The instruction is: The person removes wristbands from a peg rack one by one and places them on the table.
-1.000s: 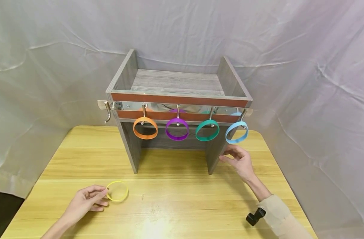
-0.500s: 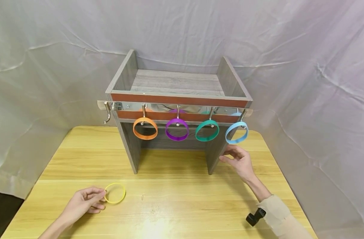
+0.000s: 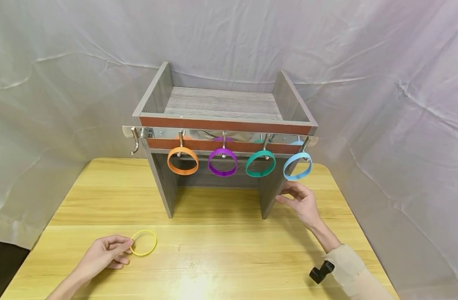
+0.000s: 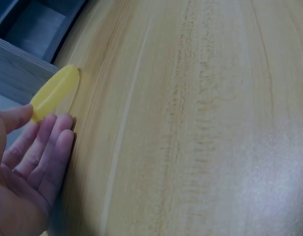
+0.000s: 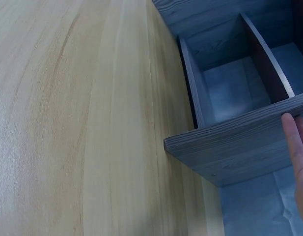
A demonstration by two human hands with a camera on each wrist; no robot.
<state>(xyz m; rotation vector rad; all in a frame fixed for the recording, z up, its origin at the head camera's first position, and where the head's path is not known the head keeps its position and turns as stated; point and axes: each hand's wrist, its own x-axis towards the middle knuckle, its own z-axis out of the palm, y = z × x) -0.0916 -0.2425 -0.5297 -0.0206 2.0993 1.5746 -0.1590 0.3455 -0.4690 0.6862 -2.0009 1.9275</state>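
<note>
My left hand (image 3: 105, 255) pinches a thin yellow wristband (image 4: 55, 93) between thumb and fingertips, low over the table at the front left. The band stands out to the right of the fingers, round in the head view. At the grey rack's right side panel (image 5: 230, 157), my right hand (image 3: 303, 207) rests with its thumb at the front edge and its other fingers along the outer face. Orange (image 3: 182, 171), purple (image 3: 222, 173), teal (image 3: 260, 174) and light blue (image 3: 297, 178) wristbands hang from metal hooks on the rack's front rail, the light blue one just above this hand.
A bare curved hook (image 3: 135, 141) juts from the rail's left end. Above the rail is an open-topped shelf (image 3: 225, 102). The wooden table (image 3: 214, 258) spreads before the rack, and silvery sheeting (image 3: 229, 37) encloses the back and sides.
My left hand has drawn slightly left and down with the yellow wristband, which has turned a little. The right hand stays at the rack's side panel.
</note>
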